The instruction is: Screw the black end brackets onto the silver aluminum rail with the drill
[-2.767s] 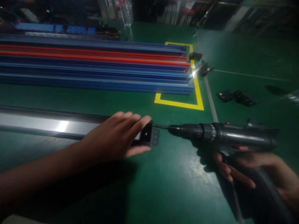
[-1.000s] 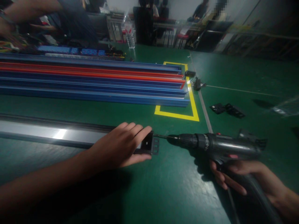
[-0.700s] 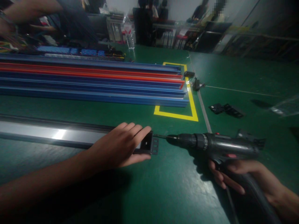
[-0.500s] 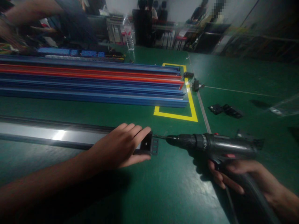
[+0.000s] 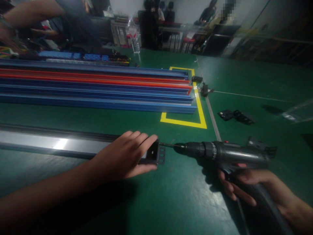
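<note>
A long metal profile (image 5: 80, 145) with a silvery face and dark edges lies on the green table. My left hand (image 5: 124, 153) is wrapped over its right end, fingers on the far side and thumb on the near side. A black end bracket (image 5: 161, 155) with small slots sticks out past that end. My right hand (image 5: 256, 186) grips the handle of a black power drill (image 5: 234, 154), held level and pointing left. The drill's long thin bit (image 5: 167, 144) reaches the bracket at the profile's end; the exact contact point is too small to make out.
Blue profiles (image 5: 146, 106) and red profiles (image 5: 146, 79) lie behind, ending inside a yellow tape outline (image 5: 183, 123). Small black parts (image 5: 236, 116) lie to the right. A plastic bottle (image 5: 135, 42) stands farther back. Another person's arm (image 5: 34, 13) reaches in at upper left.
Almost nothing differs; the view has shifted very slightly. Both hands, the drill and the metal profile keep the same positions relative to each other.
</note>
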{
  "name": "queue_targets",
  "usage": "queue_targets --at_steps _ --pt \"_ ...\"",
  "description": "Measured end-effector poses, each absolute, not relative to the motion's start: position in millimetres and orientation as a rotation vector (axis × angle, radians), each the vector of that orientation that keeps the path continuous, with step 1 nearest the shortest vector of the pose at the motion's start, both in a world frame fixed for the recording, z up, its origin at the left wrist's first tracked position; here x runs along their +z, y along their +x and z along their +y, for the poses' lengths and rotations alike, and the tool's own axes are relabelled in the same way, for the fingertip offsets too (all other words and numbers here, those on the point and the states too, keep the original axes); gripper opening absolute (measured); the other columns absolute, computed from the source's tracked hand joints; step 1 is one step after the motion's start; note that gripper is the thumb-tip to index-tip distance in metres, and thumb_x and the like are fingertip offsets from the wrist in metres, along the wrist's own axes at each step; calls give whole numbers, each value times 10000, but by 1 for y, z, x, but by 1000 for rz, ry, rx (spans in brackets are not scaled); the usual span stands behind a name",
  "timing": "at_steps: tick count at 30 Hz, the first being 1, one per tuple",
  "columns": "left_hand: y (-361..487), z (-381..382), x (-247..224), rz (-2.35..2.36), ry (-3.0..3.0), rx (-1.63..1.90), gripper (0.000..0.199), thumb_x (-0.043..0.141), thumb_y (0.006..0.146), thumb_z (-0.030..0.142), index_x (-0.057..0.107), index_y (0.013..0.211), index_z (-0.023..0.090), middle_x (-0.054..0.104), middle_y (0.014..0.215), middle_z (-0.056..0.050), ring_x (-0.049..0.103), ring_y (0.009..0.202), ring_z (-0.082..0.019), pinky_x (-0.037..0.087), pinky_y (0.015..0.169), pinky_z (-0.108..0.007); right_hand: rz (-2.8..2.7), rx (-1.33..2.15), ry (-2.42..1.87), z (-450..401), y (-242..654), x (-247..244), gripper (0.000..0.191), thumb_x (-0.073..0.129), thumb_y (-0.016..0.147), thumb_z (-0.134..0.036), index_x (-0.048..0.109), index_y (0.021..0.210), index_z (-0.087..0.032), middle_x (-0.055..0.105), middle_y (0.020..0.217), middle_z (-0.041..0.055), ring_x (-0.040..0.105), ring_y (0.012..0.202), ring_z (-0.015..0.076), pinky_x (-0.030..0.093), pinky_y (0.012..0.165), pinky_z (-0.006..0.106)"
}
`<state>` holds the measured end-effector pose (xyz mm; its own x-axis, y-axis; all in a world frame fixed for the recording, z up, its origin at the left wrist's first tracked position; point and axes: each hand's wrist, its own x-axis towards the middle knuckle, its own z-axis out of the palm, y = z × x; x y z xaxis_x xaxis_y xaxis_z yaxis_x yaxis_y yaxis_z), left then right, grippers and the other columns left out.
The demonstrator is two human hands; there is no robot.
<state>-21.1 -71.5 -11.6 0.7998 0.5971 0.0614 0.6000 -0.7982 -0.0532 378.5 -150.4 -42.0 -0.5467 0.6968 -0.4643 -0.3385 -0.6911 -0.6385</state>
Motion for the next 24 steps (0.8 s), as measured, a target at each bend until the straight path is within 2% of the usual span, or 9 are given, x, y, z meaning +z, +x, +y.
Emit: queue_targets --at_steps 24 --pt "-19 -72 -9 -977 -2897 -33 753 540 990 612 495 1470 34 691 1208 -189 650 1000 -299 510 856 -427 -605 2216 -953 -153 383 -53 356 658 808 -268 806 1077 -87 799 799 140 593 469 99 568 686 286"
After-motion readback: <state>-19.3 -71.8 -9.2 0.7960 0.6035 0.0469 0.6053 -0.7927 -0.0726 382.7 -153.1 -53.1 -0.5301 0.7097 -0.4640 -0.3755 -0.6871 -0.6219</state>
